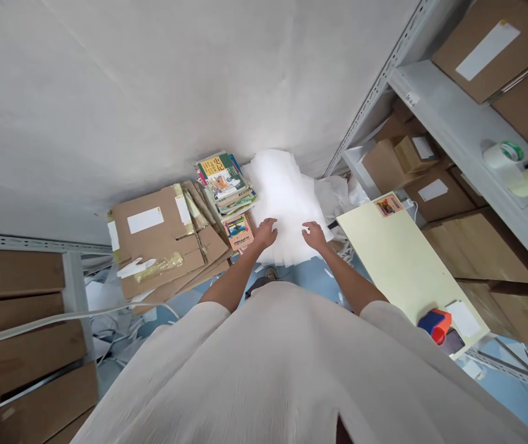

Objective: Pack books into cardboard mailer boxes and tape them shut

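A stack of thin white packing sheets (278,185) lies in front of me, its near edges ragged. My left hand (266,233) is over the stack's left side, fingers apart and slightly bent, close to an orange-covered book (238,231). Over the right side is my right hand (313,234), its fingers also apart and loosely curled. Neither hand holds anything that I can see; whether the fingertips touch the top sheet I cannot tell. Left of the sheets stands a pile of books (222,177) with a green and yellow cover on top.
Flattened cardboard (157,231) is stacked to the left. A pale yellow table (397,265) on the right bears a red and blue tape dispenser (435,325) and another orange book (388,205). Shelves (453,117) with boxes and tape rolls rise at right. Paper scraps litter the blue floor.
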Available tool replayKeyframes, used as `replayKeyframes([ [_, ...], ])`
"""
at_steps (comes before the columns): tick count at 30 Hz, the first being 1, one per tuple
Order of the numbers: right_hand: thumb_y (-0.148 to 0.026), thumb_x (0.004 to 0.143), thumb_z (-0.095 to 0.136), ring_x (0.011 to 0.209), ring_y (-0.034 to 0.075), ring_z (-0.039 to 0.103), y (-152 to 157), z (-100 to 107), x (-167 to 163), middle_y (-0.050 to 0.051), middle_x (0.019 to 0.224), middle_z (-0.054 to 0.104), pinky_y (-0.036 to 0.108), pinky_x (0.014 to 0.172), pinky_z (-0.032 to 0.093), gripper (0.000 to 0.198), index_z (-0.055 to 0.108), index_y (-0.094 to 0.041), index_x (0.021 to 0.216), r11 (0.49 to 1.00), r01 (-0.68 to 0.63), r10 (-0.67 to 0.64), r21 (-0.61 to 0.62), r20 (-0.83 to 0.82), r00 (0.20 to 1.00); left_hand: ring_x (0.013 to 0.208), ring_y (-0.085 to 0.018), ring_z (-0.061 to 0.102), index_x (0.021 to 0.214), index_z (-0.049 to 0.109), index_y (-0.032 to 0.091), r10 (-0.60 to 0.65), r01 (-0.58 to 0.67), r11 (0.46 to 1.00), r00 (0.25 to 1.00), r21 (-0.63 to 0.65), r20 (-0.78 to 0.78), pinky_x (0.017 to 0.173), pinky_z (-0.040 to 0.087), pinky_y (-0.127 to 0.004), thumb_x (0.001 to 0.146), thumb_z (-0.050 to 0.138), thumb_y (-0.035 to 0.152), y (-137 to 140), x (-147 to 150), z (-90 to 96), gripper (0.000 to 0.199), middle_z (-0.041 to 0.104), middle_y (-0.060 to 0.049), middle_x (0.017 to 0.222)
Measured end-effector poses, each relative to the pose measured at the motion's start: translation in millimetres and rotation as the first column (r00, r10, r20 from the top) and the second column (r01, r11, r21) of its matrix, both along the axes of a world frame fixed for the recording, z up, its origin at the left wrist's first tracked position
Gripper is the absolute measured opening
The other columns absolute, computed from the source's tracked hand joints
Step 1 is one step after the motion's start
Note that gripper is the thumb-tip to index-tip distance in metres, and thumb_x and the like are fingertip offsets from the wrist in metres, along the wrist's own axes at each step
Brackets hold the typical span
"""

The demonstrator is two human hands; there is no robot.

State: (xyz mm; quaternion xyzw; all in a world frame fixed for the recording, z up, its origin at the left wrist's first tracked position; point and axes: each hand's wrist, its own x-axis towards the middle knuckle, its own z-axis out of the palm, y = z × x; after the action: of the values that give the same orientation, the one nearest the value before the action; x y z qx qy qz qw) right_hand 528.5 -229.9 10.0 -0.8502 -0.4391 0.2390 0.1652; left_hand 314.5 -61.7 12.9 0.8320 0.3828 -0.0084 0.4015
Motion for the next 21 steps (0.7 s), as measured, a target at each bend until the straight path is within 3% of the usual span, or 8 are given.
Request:
replayKeyframes([
  [5,-0.028,0.102,0.061,0.147,0.037,0.065,28.9,-17.4,-2.8,0.019,0.161,0.069,0.054,0.129,0.053,0.048,0.078,-0.019,0.146,0.997,0.058,-0.054,0.045,-0.091,0.994,0.169,-0.038,0.052,0.166,0.062,0.018,-0.07,0.071,0.997,0.997,0.032,-0.042,0.139,0.046,-0.058,0.108,0.055,0.022,12.7,-0.5,-8.5,0.059,0.056,-0.02,0.181],
  [12,-0.032,0.102,0.067,0.159,0.041,0.057,45.0,-20.7,-8.8,0.016,0.173,0.062,0.061,0.133,0.049,0.05,0.076,-0.023,0.15,0.986,0.152,-0.161,-0.073,-0.127,0.979,0.177,-0.036,0.044,0.172,0.059,0.016,-0.159,0.166,0.985,0.981,0.054,-0.113,0.143,0.043,-0.055,0.11,0.057,0.022,18.3,1.5,-12.8,0.063,0.044,-0.018,0.191],
  [17,-0.034,0.099,0.067,0.142,0.037,0.069,52.5,-13.3,-9.4,0.016,0.157,0.072,0.06,0.129,0.055,0.043,0.081,-0.024,0.138,0.977,0.199,-0.181,0.072,-0.201,0.963,0.176,-0.033,0.047,0.175,0.056,0.014,-0.22,0.228,0.972,0.969,0.064,-0.115,0.146,0.039,-0.049,0.11,0.058,0.02,15.3,3.9,-12.3,0.066,0.049,-0.018,0.188],
  [21,-0.04,0.098,0.069,0.117,0.031,0.077,62.8,-0.6,-10.8,0.017,0.136,0.078,0.053,0.116,0.064,0.035,0.084,-0.021,0.124,0.931,0.267,-0.202,0.247,-0.26,0.944,0.174,-0.036,0.049,0.175,0.056,0.013,-0.216,0.225,0.972,0.97,0.07,-0.115,0.145,0.041,-0.051,0.11,0.057,0.02,13.6,4.6,-11.6,0.065,0.049,-0.02,0.188],
])
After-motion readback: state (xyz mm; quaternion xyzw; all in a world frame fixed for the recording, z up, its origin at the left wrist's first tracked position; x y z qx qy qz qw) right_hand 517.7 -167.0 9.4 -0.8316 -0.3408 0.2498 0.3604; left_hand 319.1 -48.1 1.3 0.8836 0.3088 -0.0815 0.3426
